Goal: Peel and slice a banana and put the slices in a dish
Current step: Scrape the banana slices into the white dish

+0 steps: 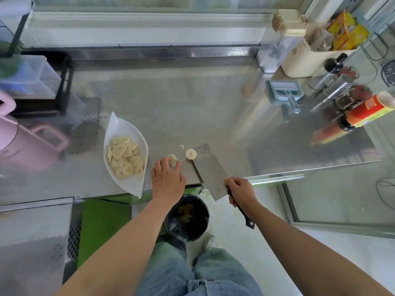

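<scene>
Left hand [167, 178] pinching banana bits [173, 160], right hand [241, 191] gripping the cleaver [206, 170], I risk tipping its slice [190, 154] off.

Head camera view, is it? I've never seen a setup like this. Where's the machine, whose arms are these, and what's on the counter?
There is no machine here. A person wears one wide-angle camera on the head, and it looks down at their own arms. The right hand grips the handle of a cleaver. Its broad blade is low over the edge of the steel counter, with one banana slice on it. The left hand has its fingertips on a small heap of slices; whether it pinches them is unclear. To its left stands a white leaf-shaped dish, already holding many cut banana rounds. A dark waste bin sits on the floor below, and a pink jug stands at the far left.
</scene>
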A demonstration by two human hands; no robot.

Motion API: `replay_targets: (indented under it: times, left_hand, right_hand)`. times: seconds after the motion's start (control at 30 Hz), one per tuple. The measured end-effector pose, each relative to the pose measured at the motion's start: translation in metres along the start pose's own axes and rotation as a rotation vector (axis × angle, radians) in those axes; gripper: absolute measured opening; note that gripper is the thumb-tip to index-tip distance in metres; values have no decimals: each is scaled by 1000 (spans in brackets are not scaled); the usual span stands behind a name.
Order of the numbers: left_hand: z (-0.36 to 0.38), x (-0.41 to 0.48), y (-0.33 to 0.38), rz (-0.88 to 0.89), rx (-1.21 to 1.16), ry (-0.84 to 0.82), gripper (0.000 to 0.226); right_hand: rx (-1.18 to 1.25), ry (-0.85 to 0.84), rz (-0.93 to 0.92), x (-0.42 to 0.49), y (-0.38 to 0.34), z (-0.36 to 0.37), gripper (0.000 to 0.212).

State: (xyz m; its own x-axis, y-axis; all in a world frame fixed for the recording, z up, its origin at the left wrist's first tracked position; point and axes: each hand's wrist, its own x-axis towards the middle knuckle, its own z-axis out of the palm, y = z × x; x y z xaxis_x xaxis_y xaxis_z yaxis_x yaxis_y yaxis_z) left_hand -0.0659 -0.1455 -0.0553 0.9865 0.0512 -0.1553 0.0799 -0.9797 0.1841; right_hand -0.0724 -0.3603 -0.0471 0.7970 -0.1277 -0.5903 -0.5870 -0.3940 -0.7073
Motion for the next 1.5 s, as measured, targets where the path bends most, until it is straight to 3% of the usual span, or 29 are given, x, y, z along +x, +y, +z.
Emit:
replay_targets:
  times: [0.27,0.63,1.2,1.5]
  left_hand:
    - [-5,6,4,-40,-119,-15,46]
    - [-10,23,9,-136,-262,-54,36]
    - [-4,46,2,-154,-68,76,26]
    - [-7,62,-2,-63,-30,20,28]
  right_hand:
    - [19,-62,4,1,-1,-3,27]
    - [-88,-18,-30,11,-5,2,33]
    - [-88,-71,-6,20,-11,1,37]
    - [82,110,25,45,-33,3,32]
